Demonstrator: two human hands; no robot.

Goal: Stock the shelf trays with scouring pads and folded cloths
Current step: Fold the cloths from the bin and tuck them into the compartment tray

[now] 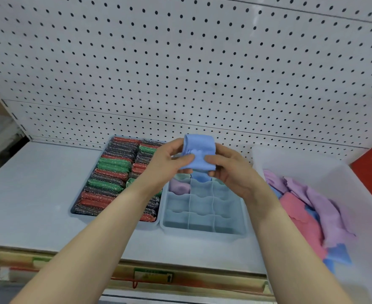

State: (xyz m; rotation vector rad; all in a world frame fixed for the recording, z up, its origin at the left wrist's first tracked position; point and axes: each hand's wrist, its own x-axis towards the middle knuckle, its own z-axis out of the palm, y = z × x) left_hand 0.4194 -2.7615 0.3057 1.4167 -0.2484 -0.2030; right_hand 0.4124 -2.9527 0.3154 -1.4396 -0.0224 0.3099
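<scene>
Scouring pads (114, 178) fill the left tray (76, 212): red, green and dark rolls in 2 columns, packed tight. I judge that half of the job done.

Left hand (166, 163) pinches the left edge of a blue cloth (199, 153), thumb on its near face, fingers curled behind. The cloth is folded into a short thick bundle and held in the air above the far end of the divided tray (204, 231), not touching it. Right hand (226, 167) grips the right edge the same way.

Divided tray, just right of the pad tray: 3 cells across, most bare. A lilac cloth (179, 186) sits in a far-left cell; something blue shows in the far-middle cell, partly hidden behind my hands.

Far right: white bin (312, 170) holding loose cloths (308, 207), pink, lilac, blue.

Step in hand, as I read it: finish the fold, then seat the bundle. To do well: keep both thumbs pressing so the fold does not spring open, lower it fold-up into 1 bare cell, clear of the wavy dividers, release only once wedged.
</scene>
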